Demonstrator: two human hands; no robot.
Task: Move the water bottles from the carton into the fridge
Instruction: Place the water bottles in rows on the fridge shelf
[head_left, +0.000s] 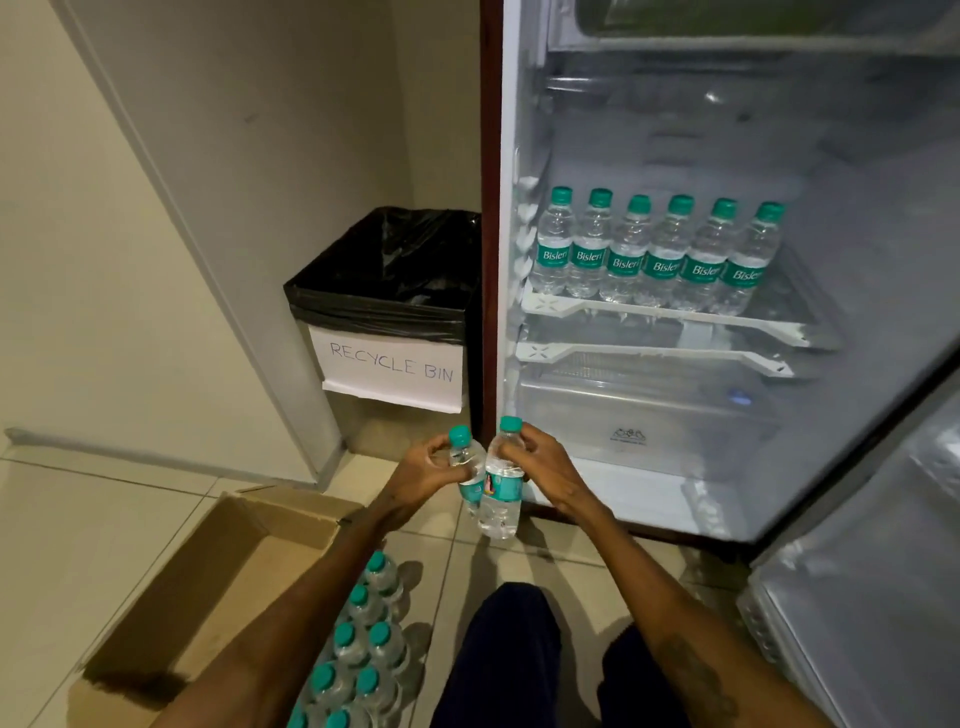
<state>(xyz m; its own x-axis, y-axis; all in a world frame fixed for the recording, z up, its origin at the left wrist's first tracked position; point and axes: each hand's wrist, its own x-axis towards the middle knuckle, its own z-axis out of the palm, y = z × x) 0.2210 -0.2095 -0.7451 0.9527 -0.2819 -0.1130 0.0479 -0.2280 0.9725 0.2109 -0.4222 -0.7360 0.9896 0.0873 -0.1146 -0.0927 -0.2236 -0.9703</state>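
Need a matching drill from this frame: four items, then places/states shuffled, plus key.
Items
1. bottle row
2. bin
3. carton
4. right hand

Places/states
A. open, on the floor
B. grips a bottle
C. on a shelf in the fridge
D. left of the fridge, black-lined

Pairs: 1-C, 2-D, 3-A, 4-B
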